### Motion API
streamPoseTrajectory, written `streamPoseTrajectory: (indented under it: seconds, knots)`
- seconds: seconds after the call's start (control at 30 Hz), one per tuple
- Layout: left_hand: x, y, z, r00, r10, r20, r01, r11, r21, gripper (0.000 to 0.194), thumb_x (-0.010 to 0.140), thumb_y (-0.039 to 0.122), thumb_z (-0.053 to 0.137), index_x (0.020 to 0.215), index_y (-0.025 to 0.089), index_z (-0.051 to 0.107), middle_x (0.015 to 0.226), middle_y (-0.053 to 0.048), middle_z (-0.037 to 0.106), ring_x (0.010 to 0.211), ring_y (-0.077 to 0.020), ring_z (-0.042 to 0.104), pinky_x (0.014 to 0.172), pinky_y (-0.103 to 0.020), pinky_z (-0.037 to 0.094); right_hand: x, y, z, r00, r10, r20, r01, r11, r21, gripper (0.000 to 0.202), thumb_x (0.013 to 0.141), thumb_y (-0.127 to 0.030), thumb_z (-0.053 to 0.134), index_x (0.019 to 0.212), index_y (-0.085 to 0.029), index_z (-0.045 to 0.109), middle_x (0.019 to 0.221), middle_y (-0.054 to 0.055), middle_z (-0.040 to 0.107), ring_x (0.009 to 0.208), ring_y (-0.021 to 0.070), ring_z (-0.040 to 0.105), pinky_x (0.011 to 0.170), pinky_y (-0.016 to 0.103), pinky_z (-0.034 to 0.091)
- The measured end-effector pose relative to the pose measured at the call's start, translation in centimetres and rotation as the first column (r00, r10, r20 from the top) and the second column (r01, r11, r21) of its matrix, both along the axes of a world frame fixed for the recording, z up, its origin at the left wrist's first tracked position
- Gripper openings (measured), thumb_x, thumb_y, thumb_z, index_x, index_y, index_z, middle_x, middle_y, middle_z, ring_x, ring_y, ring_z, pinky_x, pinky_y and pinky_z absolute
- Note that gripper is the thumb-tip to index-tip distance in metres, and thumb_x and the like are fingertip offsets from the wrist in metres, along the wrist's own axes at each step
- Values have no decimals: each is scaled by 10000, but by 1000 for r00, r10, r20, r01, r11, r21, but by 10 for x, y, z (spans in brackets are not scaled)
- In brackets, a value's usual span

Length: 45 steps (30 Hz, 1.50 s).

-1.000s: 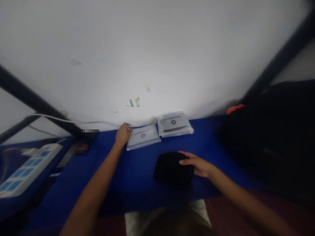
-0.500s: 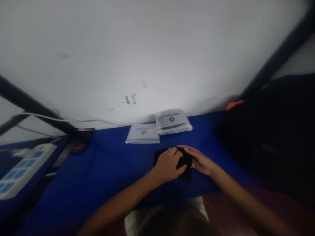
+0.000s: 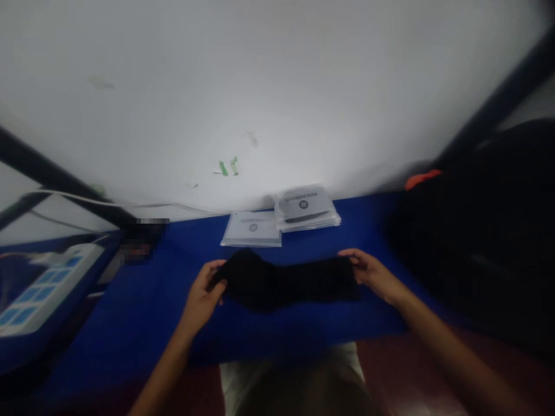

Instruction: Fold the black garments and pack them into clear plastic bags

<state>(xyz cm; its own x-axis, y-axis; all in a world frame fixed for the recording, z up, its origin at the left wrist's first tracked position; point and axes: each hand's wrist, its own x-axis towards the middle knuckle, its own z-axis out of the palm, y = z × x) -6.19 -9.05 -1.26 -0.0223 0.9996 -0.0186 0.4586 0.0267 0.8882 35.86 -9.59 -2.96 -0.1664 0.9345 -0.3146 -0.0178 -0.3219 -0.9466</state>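
Observation:
A long black fabric piece (image 3: 286,283) is stretched out sideways just over the blue tabletop, broad and rounded on the left, narrower and straight on the right. Its exact kind is too dark to make out. My left hand (image 3: 207,292) is closed on the left end, thumb on top. At the other end, my right hand (image 3: 368,273) pinches the upper right corner. Just beyond the fabric lie a flat clear-wrapped packet (image 3: 252,229) and, to its right, a stack of similar packets (image 3: 306,211) with a printed logo.
Behind the blue table (image 3: 165,312) rises a white wall (image 3: 281,86), with a white cable (image 3: 143,205) along its foot. A big dark mass (image 3: 485,242) with an orange patch (image 3: 422,179) stands at the right. A white and blue panel (image 3: 45,289) is at the left.
The black fabric was bunched under both hands and is now spread out lengthwise. My left hand moved left to one end, my right hand slightly right to the other.

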Motion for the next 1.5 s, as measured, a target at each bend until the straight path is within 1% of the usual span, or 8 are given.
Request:
streamPoseTrajectory:
  seconds: [0.17,0.37,0.53,0.73,0.87,1.03,1.27,1.5]
  knots:
    - [-26,-9,-6,887,25,-461,52,987,154,304,830,355,554,1094,212,598,959,-47,639,913,-234,639,806,-381,536,10,2,0,931,58,360,-166,946,277,381,762,-244,629,1141,-234,589,1051,59,649,978,255,614,864,415,477]
    - [32,2,6,704,-323,-633,540,822,181,477,850,356,628,1302,248,520,1389,-98,476,1282,-295,445,1070,-483,398,-1,-1,20,756,128,643,-497,750,436,529,761,-136,568,1270,-273,528,1430,89,446,1299,297,444,1078,496,354]
    - [64,20,2,570,-478,-668,703,705,95,401,852,349,644,1233,241,578,1346,-96,534,1235,-293,490,1035,-486,405,0,0,15,656,90,750,-556,729,399,325,792,-95,537,1069,-246,616,1305,91,561,1222,269,517,1036,466,408]
    - [71,37,-1,612,-419,-670,672,723,162,188,907,178,495,1042,201,623,1125,-74,637,1013,-220,602,886,-371,467,2,30,12,700,1,714,-485,735,474,138,914,-279,524,986,-226,628,1043,74,682,974,232,645,873,374,498]
    - [74,60,2,645,-219,-733,506,840,195,200,931,192,459,1059,192,612,1006,-75,653,911,-223,621,784,-333,477,-4,67,8,630,-162,759,-392,777,492,185,907,-357,526,921,-201,626,874,74,690,797,249,658,753,382,519]
    - [65,62,-1,626,-100,-773,408,887,216,239,983,322,425,1002,191,624,955,-75,653,907,-226,614,758,-319,462,-14,81,2,555,-388,736,-302,730,613,312,903,-320,508,1162,-151,550,1100,169,634,1040,317,607,910,469,487]
    - [34,38,-9,608,-313,-730,579,804,138,253,949,389,512,1028,187,642,965,-72,650,900,-229,578,820,-377,460,-10,43,1,609,-52,792,-575,659,486,229,905,-347,571,1095,-224,607,1046,93,640,1026,261,591,921,431,488]
    - [35,37,18,733,-394,-555,597,764,246,143,946,256,466,944,207,600,1026,-67,644,990,-220,576,892,-388,453,-1,34,24,790,-52,611,-370,755,542,206,892,-353,590,1049,-232,649,981,75,650,945,239,610,884,423,481]
